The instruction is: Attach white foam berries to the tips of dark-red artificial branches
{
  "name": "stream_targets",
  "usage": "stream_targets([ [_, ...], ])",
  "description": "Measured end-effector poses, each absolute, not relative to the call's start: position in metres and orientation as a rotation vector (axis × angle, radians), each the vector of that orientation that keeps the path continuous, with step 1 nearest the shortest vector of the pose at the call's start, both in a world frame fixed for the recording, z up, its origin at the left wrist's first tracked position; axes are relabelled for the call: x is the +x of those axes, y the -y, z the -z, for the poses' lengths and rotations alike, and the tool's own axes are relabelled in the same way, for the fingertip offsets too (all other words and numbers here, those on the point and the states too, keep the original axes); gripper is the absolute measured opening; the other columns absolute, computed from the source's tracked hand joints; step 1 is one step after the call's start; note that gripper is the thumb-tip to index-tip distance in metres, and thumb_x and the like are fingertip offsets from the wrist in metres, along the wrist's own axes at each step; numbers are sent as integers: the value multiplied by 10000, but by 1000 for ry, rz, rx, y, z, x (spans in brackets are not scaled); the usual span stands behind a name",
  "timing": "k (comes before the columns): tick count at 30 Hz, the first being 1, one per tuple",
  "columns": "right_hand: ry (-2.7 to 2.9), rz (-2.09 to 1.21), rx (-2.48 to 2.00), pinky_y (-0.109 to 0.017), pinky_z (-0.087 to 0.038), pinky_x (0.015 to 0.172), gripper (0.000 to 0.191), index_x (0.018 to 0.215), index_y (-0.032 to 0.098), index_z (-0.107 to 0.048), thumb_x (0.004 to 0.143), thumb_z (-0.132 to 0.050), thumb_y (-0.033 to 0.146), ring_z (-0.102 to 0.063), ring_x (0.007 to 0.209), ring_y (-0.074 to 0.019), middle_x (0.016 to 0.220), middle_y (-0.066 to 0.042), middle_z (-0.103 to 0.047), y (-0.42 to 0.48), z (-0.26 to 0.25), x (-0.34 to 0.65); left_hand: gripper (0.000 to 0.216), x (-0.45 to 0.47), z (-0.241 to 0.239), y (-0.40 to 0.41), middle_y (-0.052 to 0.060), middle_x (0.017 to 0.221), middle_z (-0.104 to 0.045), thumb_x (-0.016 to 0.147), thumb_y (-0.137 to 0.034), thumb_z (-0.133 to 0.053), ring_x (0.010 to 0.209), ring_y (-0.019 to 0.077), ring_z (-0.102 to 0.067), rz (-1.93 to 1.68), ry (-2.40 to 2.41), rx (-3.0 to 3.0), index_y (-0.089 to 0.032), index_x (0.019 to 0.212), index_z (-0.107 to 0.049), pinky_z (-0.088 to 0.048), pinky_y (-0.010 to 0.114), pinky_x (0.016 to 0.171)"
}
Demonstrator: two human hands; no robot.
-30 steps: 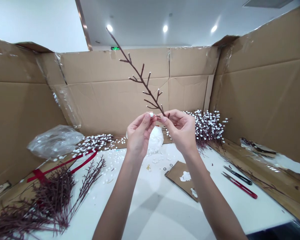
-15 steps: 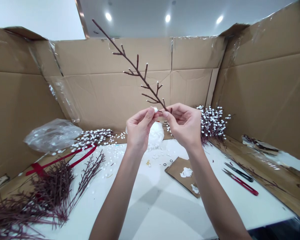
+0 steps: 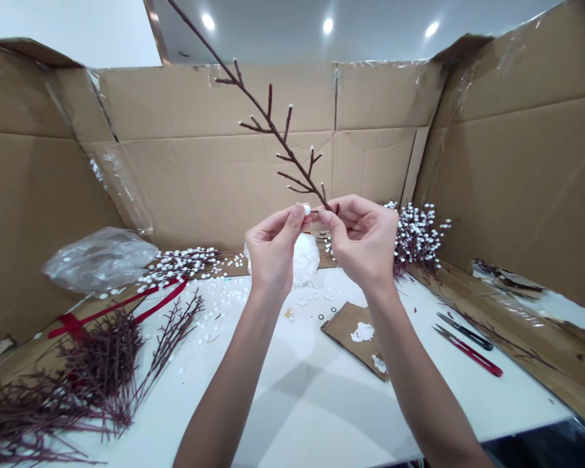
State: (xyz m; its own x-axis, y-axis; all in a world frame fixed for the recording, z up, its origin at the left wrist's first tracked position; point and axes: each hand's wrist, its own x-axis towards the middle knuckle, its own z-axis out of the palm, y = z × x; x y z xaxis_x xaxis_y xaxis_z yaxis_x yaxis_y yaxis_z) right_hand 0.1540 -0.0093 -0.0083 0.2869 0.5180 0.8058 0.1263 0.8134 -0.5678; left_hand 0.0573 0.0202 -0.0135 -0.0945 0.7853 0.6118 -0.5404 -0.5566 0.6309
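My right hand (image 3: 363, 244) is closed on the lower part of a brown artificial twig (image 3: 292, 159), which slants up and to the left. Several of the twig's side shoots have white tips. A small white ball (image 3: 307, 209) is pinched between the thumb and finger of my left hand (image 3: 273, 250). It sits at the end of a short shoot beside my right fingertips; whether the ball is fixed on the shoot I cannot tell. Beneath my right forearm lies a cardboard piece (image 3: 344, 331) with dabs of white paste (image 3: 363, 332).
Bare brown twigs (image 3: 97, 364) are heaped at the left near a red ribbon (image 3: 163, 304). White-berried stems (image 3: 416, 237) stand back right, others (image 3: 182, 261) back left beside a clear plastic bag (image 3: 100, 260). Two thread snips (image 3: 472, 351) lie right. Cardboard walls (image 3: 253, 175) enclose the white table (image 3: 292, 422).
The twig appears slightly larger and its top now passes the upper edge of the view. Both hands keep their grip near the shoot, and the view has tilted slightly down.
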Motion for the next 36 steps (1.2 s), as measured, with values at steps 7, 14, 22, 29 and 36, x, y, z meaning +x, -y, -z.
stream_targets([
  [7, 1256, -281, -576, -247, -549, 599, 72, 693, 185, -605, 760, -610, 211, -660, 640, -129, 656, -2, -668, 10, 8, 150, 88, 62, 14, -16, -4, 727, -706, 647, -272, -773, 690, 97, -643, -1868, -312, 1198, -198, 669, -731, -523, 252, 744],
  [14, 1237, -278, -564, -250, -557, 627, 61, 697, 184, -609, 758, -610, 186, -666, 645, -126, 662, 3, -664, 8, 10, 147, 72, 64, 16, -15, -2, 731, -708, 669, -274, -758, 711, 117, -653, -1909, -311, 1204, -208, 679, -732, -523, 297, 782],
  [22, 1231, -263, -588, -222, -541, 570, 73, 686, 186, -604, 750, -600, 153, -666, 630, -119, 654, 4, -668, 6, 10, 149, 68, 66, 18, -17, -3, 733, -712, 683, -270, -746, 722, 114, -656, -1903, -309, 1213, -203, 684, -734, -526, 280, 780],
  [29, 1219, -259, -576, -225, -549, 571, 62, 693, 192, -604, 750, -603, 168, -672, 644, -126, 671, 5, -679, 6, 10, 147, 89, 73, 21, -15, 3, 755, -718, 683, -294, -745, 753, 136, -666, -1985, -300, 1176, -208, 703, -731, -519, 313, 811],
  [36, 1207, -194, -565, -207, -549, 581, 68, 706, 179, -607, 746, -586, 128, -674, 646, -114, 673, 15, -682, 4, 12, 144, 87, 72, 23, -18, 6, 778, -719, 687, -296, -743, 753, 125, -659, -2017, -265, 1219, -216, 723, -738, -525, 280, 775],
])
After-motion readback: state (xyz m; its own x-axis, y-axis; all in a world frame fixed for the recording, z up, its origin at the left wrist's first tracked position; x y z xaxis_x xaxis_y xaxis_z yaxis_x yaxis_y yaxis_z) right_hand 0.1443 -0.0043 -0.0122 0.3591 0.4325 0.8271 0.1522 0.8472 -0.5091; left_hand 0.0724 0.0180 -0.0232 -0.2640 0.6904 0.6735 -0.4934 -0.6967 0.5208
